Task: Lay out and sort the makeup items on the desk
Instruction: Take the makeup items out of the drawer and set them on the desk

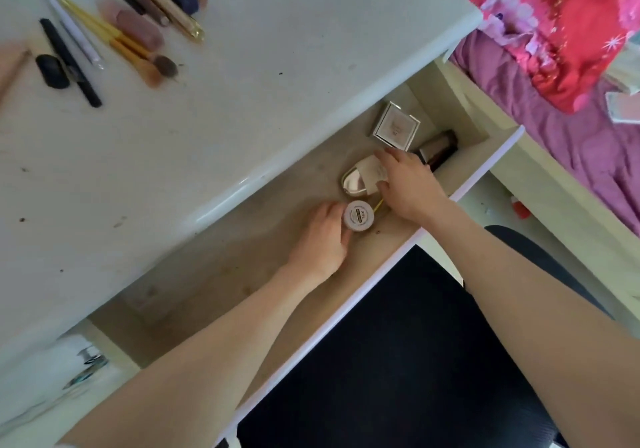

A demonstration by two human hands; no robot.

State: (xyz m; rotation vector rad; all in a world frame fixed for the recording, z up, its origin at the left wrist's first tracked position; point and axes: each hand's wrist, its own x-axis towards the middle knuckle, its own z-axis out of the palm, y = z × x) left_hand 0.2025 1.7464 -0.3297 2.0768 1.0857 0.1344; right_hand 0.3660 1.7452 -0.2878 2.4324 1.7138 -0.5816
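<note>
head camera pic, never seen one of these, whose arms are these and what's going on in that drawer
There is no machine here. The camera sits on a person's head and looks down, so the two bare arms are that person's own. They reach into an open drawer under a white desk. The left hand curls around a small round jar with a white lid. The right hand grips a shiny gold case with a paper label. Deeper in the drawer lie a square box and a dark bottle. Brushes and pencils already lie in a row on the desk.
</note>
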